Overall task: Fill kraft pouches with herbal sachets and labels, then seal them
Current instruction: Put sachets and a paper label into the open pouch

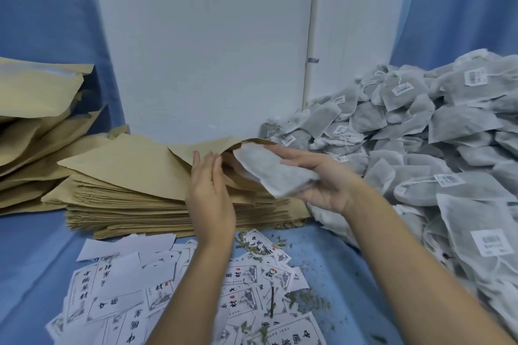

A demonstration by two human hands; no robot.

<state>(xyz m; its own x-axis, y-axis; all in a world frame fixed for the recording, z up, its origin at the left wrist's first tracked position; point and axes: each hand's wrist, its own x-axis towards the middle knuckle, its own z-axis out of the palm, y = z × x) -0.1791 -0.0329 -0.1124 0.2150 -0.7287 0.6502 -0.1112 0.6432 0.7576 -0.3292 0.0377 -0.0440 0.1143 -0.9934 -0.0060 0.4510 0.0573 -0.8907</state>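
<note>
Head view: filling step, sachet going in. The right hand point(322, 179) is palm-up and grips a white sachet point(270, 171), thumb on top and fingers curled under it. The sachet's front end sits just inside the open mouth of the top pouch point(157, 165), which lies on the pouch stack point(157, 210). The left hand point(208, 187) has straight fingers laid against the pouch's lip, propping it open; no curl shows.

The sachet pile point(437, 143) is to the right, labels point(123, 286) are scattered near the front, and fuller pouches point(36, 109) are at far left. Loose herb bits lie on the blue cloth point(33, 246).

Next, likely: push the sachet fully in while the mouth stays spread, then take a label. No label is in the pouch that I can see; sealing is not yet done.
</note>
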